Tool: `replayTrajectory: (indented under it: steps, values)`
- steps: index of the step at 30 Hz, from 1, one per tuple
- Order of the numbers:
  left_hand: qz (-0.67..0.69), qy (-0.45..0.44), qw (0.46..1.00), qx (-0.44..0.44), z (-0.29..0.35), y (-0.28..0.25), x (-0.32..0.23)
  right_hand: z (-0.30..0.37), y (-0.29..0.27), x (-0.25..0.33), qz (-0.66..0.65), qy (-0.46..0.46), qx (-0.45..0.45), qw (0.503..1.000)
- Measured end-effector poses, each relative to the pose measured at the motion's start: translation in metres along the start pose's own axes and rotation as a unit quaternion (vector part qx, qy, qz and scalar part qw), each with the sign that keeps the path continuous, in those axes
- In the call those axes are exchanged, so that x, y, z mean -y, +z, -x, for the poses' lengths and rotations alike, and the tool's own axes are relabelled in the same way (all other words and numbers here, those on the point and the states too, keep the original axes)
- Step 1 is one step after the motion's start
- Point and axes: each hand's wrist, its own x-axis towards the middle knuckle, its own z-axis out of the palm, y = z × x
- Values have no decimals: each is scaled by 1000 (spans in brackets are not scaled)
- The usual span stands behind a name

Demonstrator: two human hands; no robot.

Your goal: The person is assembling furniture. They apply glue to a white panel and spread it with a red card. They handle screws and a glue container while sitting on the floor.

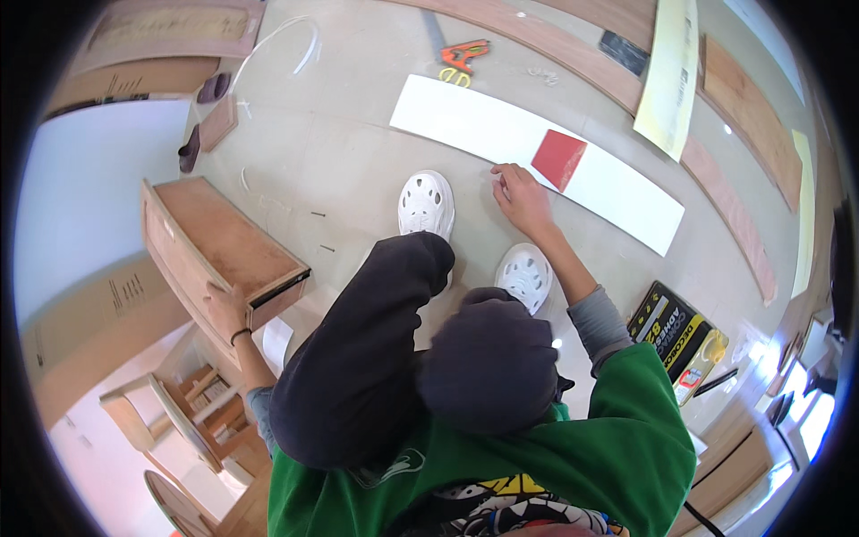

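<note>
Left hand (226,308) on drawer (224,233); right hand (523,201) near white board (503,132).
Left spread, grip unclear; right half-curled, empty. A left-hand slip could tip the drawer.

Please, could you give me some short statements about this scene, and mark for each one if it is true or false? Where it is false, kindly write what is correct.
1. The left hand touches the wooden drawer. True.
2. A red square is on the white board. True.
3. The right hand is far away from the white board. False: its fingers are at the board's near edge.
4. The shoes on the person's feet are black. False: they are white.
5. The orange tool lies on the floor beyond the white board. True.
</note>
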Motion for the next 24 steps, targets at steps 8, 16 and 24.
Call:
replayTrajectory:
  steps: [8,16,24]
  values:
    - [-2,0,1000,0,-3,3,0,-99,-19,7,363,-37,61,929]
    - [-95,17,995,-30,-11,3,15,-106,-5,1,369,8,146,918]
    - [218,357,900,-123,-55,-23,-230,-71,-20,-8,363,-11,21,931]
